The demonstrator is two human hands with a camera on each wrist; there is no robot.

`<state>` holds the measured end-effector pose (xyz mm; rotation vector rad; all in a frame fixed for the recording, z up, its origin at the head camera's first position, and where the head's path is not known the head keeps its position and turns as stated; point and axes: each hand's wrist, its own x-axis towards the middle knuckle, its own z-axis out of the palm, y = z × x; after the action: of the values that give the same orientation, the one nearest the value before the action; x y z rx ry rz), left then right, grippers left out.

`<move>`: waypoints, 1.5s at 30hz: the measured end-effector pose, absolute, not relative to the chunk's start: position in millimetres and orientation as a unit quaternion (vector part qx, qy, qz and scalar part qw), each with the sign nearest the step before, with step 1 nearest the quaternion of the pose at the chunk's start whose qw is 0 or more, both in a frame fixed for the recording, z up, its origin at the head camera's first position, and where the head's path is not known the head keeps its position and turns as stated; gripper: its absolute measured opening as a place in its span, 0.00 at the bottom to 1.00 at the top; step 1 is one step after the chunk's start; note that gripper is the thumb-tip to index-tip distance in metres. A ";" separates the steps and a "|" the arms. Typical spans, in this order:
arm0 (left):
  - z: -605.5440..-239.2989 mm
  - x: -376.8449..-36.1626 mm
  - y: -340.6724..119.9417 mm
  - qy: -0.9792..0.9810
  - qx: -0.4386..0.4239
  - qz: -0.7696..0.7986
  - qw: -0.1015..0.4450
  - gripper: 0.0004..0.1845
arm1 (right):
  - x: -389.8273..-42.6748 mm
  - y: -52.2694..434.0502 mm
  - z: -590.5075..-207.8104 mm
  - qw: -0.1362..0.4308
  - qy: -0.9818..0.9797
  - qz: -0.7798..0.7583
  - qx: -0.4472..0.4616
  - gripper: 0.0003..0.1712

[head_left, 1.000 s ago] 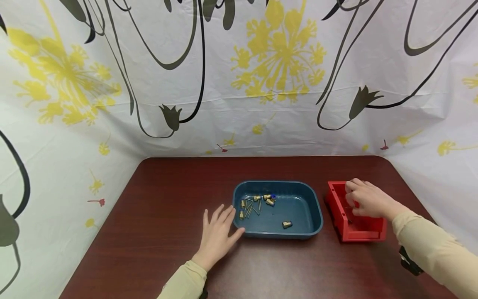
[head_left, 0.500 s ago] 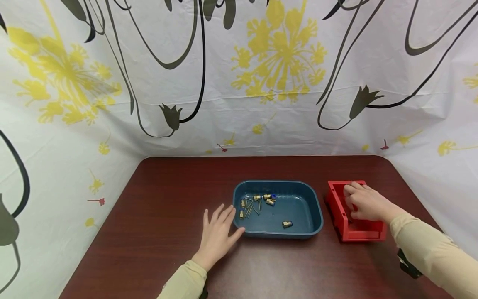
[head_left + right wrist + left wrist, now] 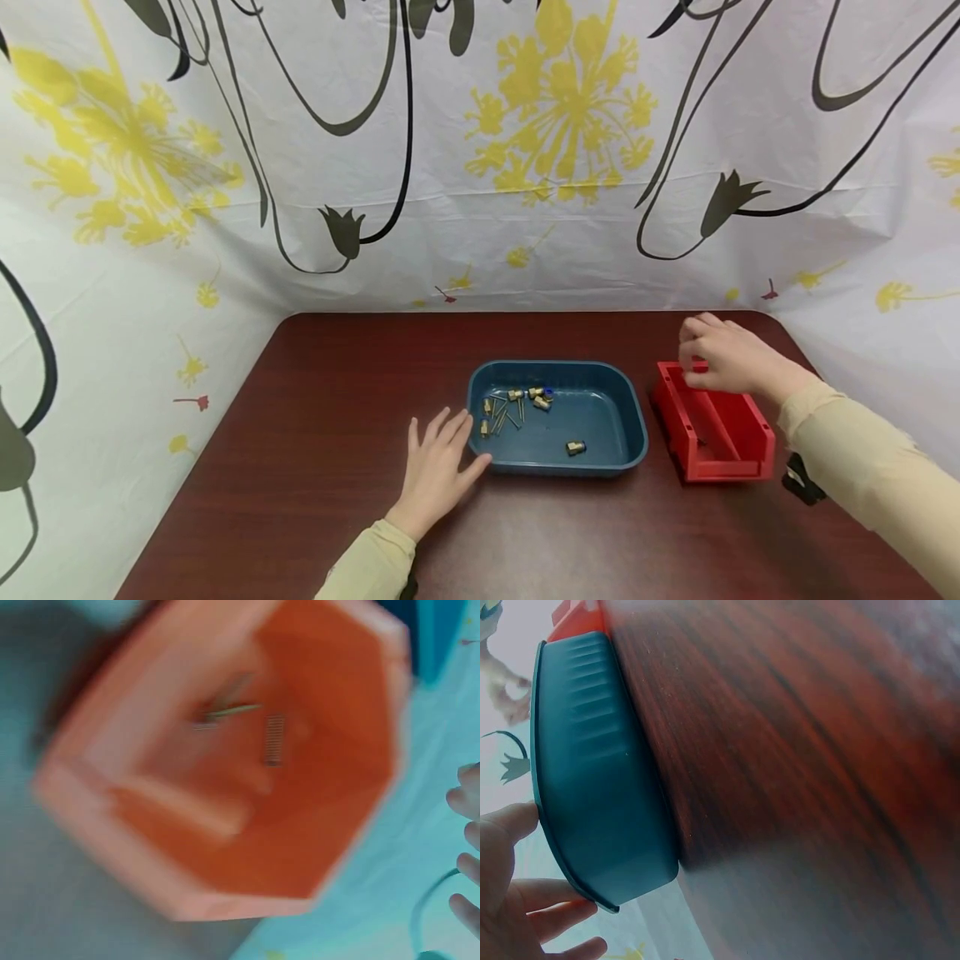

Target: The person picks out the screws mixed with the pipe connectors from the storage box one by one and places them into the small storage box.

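My left hand (image 3: 437, 473) lies at the near left corner of the blue tray (image 3: 600, 462), fingers spread, fingertips at its rim. In the tray are several thin brass-coloured screws (image 3: 501, 423), and several brass fittings (image 3: 484, 407), one apart at the near right (image 3: 575, 447). My right hand (image 3: 727, 354) hovers over the far end of the red bin (image 3: 727, 472), fingers bent and thumb toward the forefinger. I cannot tell whether something small is between its fingertips. In the blurred right wrist view, a thin screw (image 3: 232, 710) and a ribbed strip (image 3: 274, 741) show inside the bin.
The dark red-brown table (image 3: 337, 375) carries the tray and bin side by side, with a narrow gap between them. Behind the table hangs a white cloth (image 3: 420, 167) with yellow and grey flower prints.
My right hand has risen out of the red bin and moved toward its far end, uncovering the bin's inside. My left hand and the tray have stayed in place.
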<state>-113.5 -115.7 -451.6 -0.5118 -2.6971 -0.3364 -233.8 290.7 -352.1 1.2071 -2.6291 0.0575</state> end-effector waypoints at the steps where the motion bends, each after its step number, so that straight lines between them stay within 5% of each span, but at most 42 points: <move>1: -451.6 -113.7 -115.9 -0.958 -0.181 -0.120 0.187 0.32 | -236.7 284.2 -347.0 0.130 -0.897 0.025 0.421 0.13; 15: -450.8 -113.1 -115.3 -0.963 -0.175 -0.114 0.172 0.32 | -256.9 165.3 -312.4 0.066 -0.864 0.064 0.495 0.05; 27: -451.6 -114.6 -116.1 -0.963 -0.177 -0.115 0.169 0.32 | -269.4 98.6 -343.3 0.043 -0.819 0.069 0.568 0.05; 45: -448.4 -113.8 -115.4 -0.967 -0.170 -0.102 0.157 0.33 | -263.3 64.3 -394.3 0.020 -0.783 0.016 0.621 0.05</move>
<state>-113.8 -115.4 -448.4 -0.4873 -2.7690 -0.2929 -263.3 64.3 -394.3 1.9277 -2.4301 0.0502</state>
